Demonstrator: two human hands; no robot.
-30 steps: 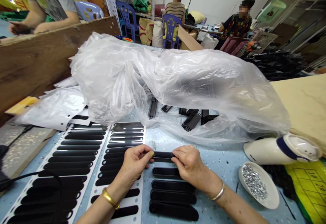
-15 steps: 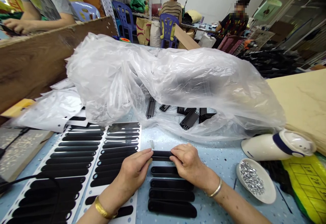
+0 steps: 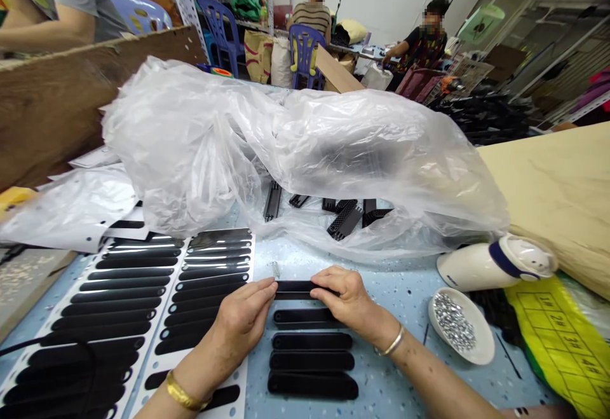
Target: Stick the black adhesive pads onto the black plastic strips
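My left hand point(image 3: 241, 320) and my right hand point(image 3: 346, 299) each pinch one end of a long black strip point(image 3: 294, 289) just above the blue table. Below it lie several more black strips point(image 3: 312, 360) in a column, parallel to each other. Left of my hands are white backing sheets point(image 3: 157, 298) carrying rows of black oblong stickers. Both wrists wear a bangle.
A big crumpled clear plastic bag point(image 3: 295, 152) with black perforated parts point(image 3: 345, 219) at its mouth fills the middle. A white bowl of small silvery pieces point(image 3: 455, 325) and a white handheld appliance point(image 3: 495, 263) lie right. Wooden board left, other people seated behind.
My hands and the strip have stayed together; the view shifted slightly, and my left fingers have flattened against the strip's left end.
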